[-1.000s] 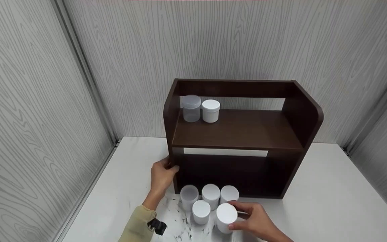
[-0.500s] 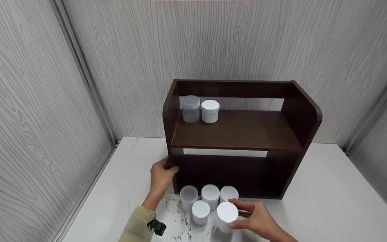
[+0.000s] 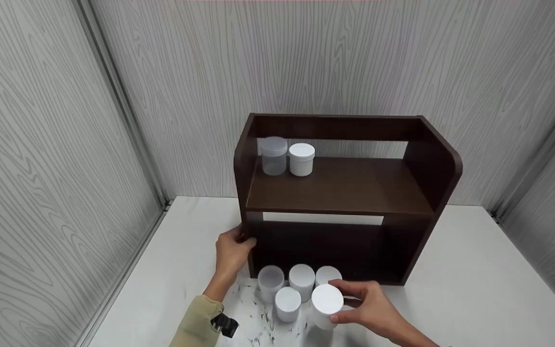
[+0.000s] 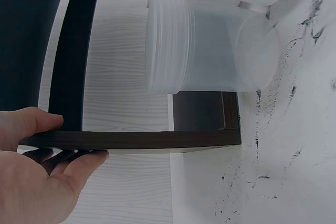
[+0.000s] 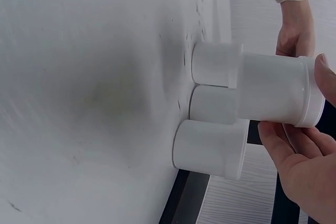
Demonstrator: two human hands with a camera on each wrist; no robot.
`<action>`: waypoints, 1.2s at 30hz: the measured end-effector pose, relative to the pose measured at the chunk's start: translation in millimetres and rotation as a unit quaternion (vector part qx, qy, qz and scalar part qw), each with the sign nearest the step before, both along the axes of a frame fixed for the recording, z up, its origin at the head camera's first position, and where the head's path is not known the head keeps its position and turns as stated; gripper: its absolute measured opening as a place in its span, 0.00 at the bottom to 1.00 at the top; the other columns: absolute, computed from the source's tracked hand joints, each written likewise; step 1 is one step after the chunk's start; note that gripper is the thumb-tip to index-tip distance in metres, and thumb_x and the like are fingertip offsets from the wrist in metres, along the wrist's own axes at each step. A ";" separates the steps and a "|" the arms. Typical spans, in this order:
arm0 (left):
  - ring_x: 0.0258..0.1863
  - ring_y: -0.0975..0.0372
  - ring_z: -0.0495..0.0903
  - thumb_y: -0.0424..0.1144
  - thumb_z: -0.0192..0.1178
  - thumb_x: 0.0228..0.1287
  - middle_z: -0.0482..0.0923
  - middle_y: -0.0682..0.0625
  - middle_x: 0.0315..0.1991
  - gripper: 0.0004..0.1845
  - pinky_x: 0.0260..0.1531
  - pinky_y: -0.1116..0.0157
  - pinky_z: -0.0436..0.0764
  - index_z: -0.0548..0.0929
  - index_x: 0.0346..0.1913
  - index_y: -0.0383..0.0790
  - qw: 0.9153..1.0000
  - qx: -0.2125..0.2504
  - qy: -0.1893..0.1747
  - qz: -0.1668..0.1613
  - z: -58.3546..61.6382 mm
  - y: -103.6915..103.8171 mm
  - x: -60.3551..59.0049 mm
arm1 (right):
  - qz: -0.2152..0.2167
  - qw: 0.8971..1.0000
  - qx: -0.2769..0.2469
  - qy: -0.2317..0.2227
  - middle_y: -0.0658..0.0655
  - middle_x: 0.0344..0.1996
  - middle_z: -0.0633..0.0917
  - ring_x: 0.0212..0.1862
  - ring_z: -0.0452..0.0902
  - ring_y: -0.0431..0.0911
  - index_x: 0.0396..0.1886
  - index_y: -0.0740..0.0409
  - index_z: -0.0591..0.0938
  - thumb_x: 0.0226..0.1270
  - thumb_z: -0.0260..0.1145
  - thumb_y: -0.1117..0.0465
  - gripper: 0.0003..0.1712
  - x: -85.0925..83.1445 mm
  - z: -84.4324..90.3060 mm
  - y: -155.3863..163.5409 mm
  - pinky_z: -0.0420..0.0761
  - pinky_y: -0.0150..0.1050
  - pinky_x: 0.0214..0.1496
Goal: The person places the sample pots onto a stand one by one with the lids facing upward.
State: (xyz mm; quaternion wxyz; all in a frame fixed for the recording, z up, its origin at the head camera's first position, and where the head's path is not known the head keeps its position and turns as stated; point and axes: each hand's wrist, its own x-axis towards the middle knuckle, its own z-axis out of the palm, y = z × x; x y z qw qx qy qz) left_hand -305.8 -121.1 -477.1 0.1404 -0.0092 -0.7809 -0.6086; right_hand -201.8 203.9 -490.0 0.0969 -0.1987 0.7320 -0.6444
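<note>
Between the thumb and fingers of my right hand (image 3: 371, 311) is a white lidded jar (image 3: 327, 302), upright and pinched near its lid; the right wrist view shows this jar (image 5: 278, 88) raised off the table. My left hand (image 3: 231, 253) grips the left side panel of a dark brown two-tier shelf (image 3: 340, 188), thumb on one face and fingers on the other. In front of the shelf stand a translucent jar (image 3: 271, 282), a smaller white jar (image 3: 288, 304), and two more white jars, one of them (image 3: 301, 282) in the middle and the other (image 3: 328, 275) partly behind the held jar.
On the upper tier, at its left end, a translucent jar (image 3: 274, 155) and a white jar (image 3: 301, 159) stand side by side. The white tabletop (image 3: 475, 279) has dark scuffs near the jars. Wood-grain panels (image 3: 335, 58) enclose the back and sides.
My right hand has lifted the white jar off the table and shifted slightly up and right. The left hand keeps its grip on the shelf panel.
</note>
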 end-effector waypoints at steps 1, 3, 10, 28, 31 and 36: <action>0.54 0.48 0.85 0.28 0.64 0.65 0.84 0.31 0.57 0.27 0.47 0.57 0.85 0.77 0.68 0.23 1.000 0.000 -0.001 0.001 0.0 0.1 -0.1 | 0.000 1.000 0.000 -0.001 0.71 0.61 0.83 0.60 0.83 0.61 0.66 0.79 0.76 0.52 0.84 0.70 0.43 -0.1 1.5 0.2 0.82 0.42 0.60; 0.54 0.48 0.85 0.28 0.64 0.65 0.84 0.31 0.57 0.27 0.47 0.58 0.85 0.77 0.67 0.23 1.000 0.001 -0.001 0.003 -0.1 0.2 -0.4 | 0.001 1.000 0.002 -0.002 0.71 0.61 0.83 0.60 0.83 0.61 0.66 0.79 0.77 0.51 0.85 0.70 0.43 -0.3 4.4 0.4 0.82 0.42 0.60; 0.55 0.47 0.85 0.28 0.64 0.65 0.84 0.32 0.57 0.28 0.48 0.57 0.85 0.77 0.68 0.23 1.000 0.003 -0.004 0.002 0.5 0.4 -0.9 | 0.002 1.000 0.000 0.003 0.72 0.62 0.82 0.60 0.83 0.61 0.66 0.80 0.76 0.52 0.85 0.70 0.43 0.2 13.4 1.0 0.84 0.43 0.57; 0.56 0.43 0.85 0.29 0.64 0.66 0.83 0.31 0.57 0.29 0.49 0.56 0.85 0.75 0.68 0.21 1.000 0.004 0.007 -0.010 -0.8 -0.7 -0.9 | -0.003 0.999 0.015 0.034 0.69 0.61 0.84 0.60 0.84 0.55 0.65 0.76 0.79 0.51 0.85 0.68 0.41 -4.8 38.3 -0.1 0.83 0.43 0.59; 0.55 0.44 0.85 0.29 0.64 0.65 0.84 0.32 0.57 0.29 0.49 0.56 0.85 0.75 0.69 0.21 1.000 0.002 0.009 -0.012 -1.0 -0.9 -1.2 | 0.000 0.999 0.022 0.038 0.65 0.59 0.86 0.59 0.85 0.53 0.64 0.71 0.82 0.51 0.85 0.68 0.39 -6.4 43.4 -0.8 0.83 0.43 0.59; 0.53 0.47 0.86 0.28 0.64 0.64 0.84 0.32 0.56 0.29 0.47 0.58 0.85 0.76 0.68 0.22 1.000 -0.004 0.006 -0.001 -0.9 -0.4 -1.1 | -0.001 0.999 0.023 0.035 0.65 0.59 0.86 0.58 0.85 0.51 0.64 0.69 0.82 0.51 0.85 0.68 0.39 -7.5 51.3 -1.8 0.84 0.42 0.57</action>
